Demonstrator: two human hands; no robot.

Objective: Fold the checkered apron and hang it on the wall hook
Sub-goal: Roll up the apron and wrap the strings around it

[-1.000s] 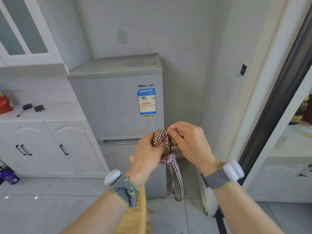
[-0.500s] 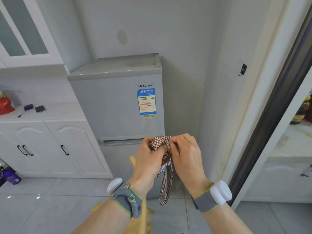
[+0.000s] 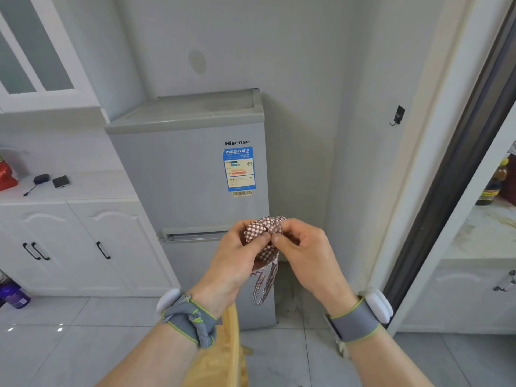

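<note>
Both hands' grip (image 3: 272,240) lowered the apron (image 3: 264,233).

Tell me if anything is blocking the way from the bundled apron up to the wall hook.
Nothing visible does. The checkered apron is held by the left hand and right hand before the fridge; the hook sits up and right on bare wall.

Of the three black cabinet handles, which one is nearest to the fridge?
The single black handle on the right-hand door; the other two sit paired farther left.
</note>
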